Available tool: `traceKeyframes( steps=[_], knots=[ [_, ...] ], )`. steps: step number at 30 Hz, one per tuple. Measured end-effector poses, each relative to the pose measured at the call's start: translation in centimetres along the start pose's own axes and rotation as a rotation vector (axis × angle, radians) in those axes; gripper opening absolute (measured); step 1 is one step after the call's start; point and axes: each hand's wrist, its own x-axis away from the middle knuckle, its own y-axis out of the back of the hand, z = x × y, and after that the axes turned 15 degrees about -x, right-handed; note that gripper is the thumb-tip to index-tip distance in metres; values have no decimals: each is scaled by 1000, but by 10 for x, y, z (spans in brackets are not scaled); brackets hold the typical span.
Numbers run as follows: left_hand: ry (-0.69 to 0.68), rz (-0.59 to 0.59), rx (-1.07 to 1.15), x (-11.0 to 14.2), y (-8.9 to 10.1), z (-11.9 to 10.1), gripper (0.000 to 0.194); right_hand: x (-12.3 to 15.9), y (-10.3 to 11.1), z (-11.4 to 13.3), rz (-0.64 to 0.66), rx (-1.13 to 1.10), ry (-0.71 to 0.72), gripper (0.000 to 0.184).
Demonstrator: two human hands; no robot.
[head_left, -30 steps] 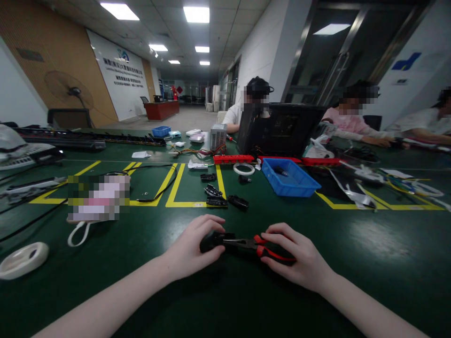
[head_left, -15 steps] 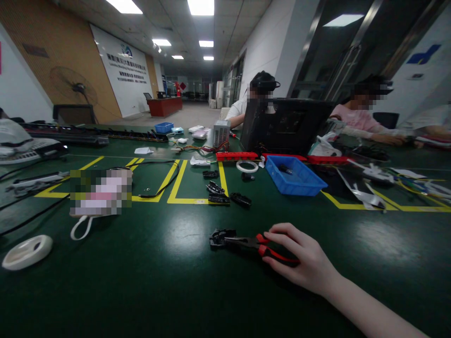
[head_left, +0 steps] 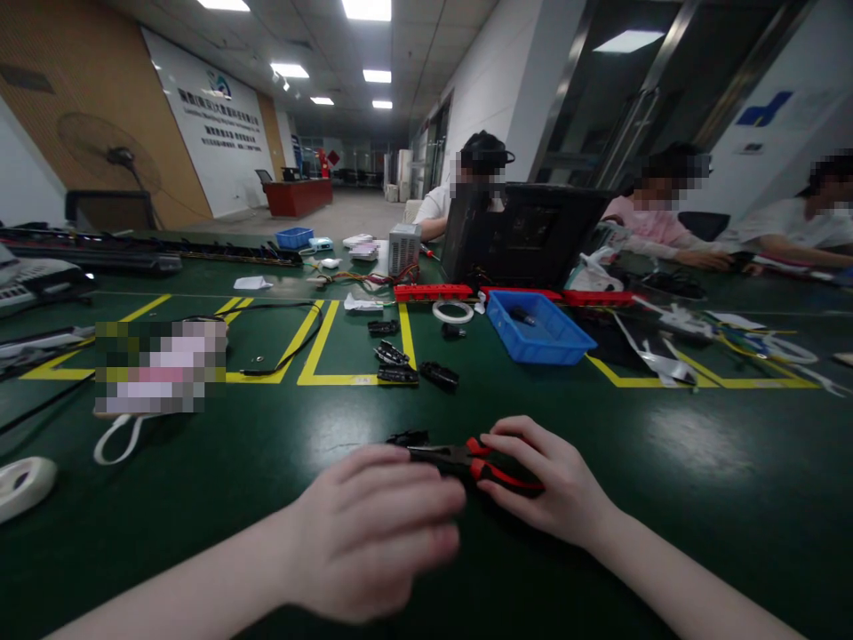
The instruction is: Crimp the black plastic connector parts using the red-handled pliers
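Observation:
My right hand (head_left: 553, 489) is wrapped around the red and black handles of a pair of needle-nose pliers (head_left: 459, 455) lying low over the green table. The pliers' tips reach a small black plastic part (head_left: 409, 438), partly covered by my left hand (head_left: 373, 529). That hand hovers in front of the part, its fingers stretched out to the right and somewhat blurred. I see nothing held in it. Further back lie several similar black plastic pieces (head_left: 398, 364) by the yellow tape.
A blue tray (head_left: 539, 342) holds a small dark item. Nearby are a white ring of tape (head_left: 453, 311), red strips (head_left: 433, 293) and a large black casing (head_left: 526, 240). At left sit a pink blurred item (head_left: 163, 369) and a tape roll (head_left: 27, 487). Several people sit opposite.
My left hand has come into view from the lower left, up to the black part and pliers. My right hand keeps its grip. The view has turned slightly right.

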Motion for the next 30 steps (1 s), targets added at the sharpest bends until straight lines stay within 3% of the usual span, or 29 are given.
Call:
traceKeyframes(
  steps=[2,4,7,11,15,23,30],
  knots=[
    [31,-24,-46,-12,-5,18,48,0,0,0,3,7,-2,34],
    [115,90,-80,-20,-11,30,52,0,1,0,13,10,-6,34],
    [173,248,-92,-22,-17,35,46,0,0,0,16,2,-7,34],
    [205,314,-8,-21,-19,34,35,0,0,0,11,-9,-10,34],
    [241,340,91,-23,-19,38,25,-1,0,0,8,-7,-15,34],
    [262,332,183,-25,-19,44,22,0,2,-1,19,10,1,36],
    [259,325,203,-24,-19,45,20,2,1,-5,48,27,-30,50]
  ],
)
